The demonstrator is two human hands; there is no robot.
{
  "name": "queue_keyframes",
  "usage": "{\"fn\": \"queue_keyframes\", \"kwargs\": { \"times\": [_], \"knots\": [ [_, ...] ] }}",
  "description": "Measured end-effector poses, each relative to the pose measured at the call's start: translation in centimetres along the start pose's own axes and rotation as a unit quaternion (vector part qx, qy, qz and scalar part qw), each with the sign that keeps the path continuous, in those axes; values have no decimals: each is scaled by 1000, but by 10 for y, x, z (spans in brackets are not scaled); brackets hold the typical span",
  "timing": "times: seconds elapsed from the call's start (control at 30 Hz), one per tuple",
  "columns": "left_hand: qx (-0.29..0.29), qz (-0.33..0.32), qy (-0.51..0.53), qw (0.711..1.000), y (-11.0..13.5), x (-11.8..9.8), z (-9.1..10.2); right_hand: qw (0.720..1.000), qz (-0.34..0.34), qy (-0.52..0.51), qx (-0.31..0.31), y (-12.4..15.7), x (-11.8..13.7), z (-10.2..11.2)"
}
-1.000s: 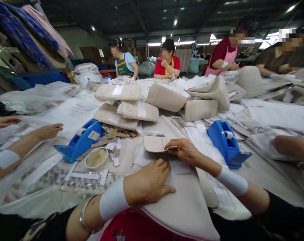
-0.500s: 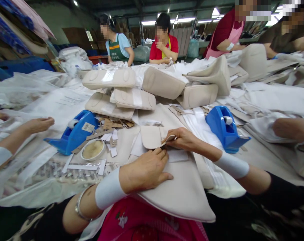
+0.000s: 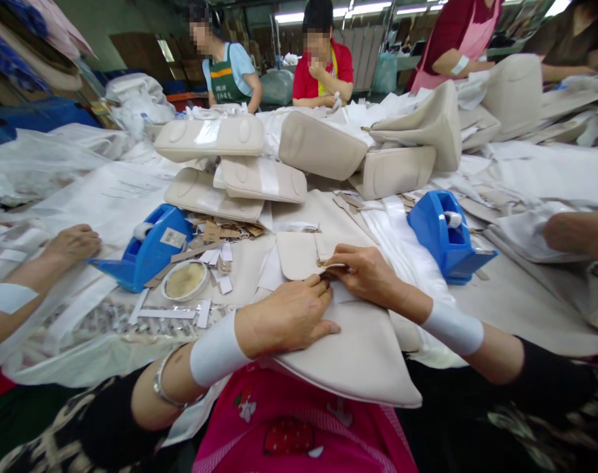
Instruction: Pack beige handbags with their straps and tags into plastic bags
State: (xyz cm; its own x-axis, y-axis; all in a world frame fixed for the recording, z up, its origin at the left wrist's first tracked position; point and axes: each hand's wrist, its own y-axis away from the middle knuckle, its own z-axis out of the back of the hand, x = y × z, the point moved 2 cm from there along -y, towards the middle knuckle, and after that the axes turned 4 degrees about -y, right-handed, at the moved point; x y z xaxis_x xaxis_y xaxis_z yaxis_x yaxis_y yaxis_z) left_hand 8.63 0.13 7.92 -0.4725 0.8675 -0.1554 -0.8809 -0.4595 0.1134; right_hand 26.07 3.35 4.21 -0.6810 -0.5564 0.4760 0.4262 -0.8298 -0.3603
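A beige handbag (image 3: pixel 363 358) lies in front of me, its lower edge over my pink apron. My left hand (image 3: pixel 289 315) rests flat on the bag, thumb spread, fingertips beside a small metal fitting at the end of the flap (image 3: pixel 296 253). My right hand (image 3: pixel 365 272) is closed in a pinch on a narrow beige strap tab (image 3: pixel 334 266) by that fitting. The fingertips of both hands nearly meet, and they partly hide the fitting. White paper (image 3: pixel 345 294) shows under the right fingers.
Blue tape dispensers stand to the left (image 3: pixel 148 246) and right (image 3: pixel 447 236). A round tub (image 3: pixel 184 280) of yellowish material sits near paper tags (image 3: pixel 223 266). Stacked beige bags (image 3: pixel 210 139) fill the back. Co-workers' hands are at the left (image 3: pixel 75 243) and right (image 3: pixel 579 233).
My right hand has turned and come slightly lower, still on the strap tab. My left hand stays on the bag. The left co-worker's hand has closed up, and the view has tilted down.
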Motion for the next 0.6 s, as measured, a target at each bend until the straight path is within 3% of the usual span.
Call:
{"fn": "queue_keyframes", "kwargs": {
  "times": [0.3, 0.43, 0.5, 0.6],
  "knots": [
    [34, 13, 14, 999, 1, -1, 6, 991, 78, 94, 52, 9, 7, -5],
    [-25, 83, 9, 996, -3, 13, 13, 985, 84, 124, 81, 11, 11, -6],
    [-43, 72, 5, 997, -10, 21, 14, 983, 85, 128, 96, 10, 13, -5],
    [12, 26, 27, 999, -21, 30, 14, 982, 83, 120, 120, 10, 14, -4]
  ]
}}
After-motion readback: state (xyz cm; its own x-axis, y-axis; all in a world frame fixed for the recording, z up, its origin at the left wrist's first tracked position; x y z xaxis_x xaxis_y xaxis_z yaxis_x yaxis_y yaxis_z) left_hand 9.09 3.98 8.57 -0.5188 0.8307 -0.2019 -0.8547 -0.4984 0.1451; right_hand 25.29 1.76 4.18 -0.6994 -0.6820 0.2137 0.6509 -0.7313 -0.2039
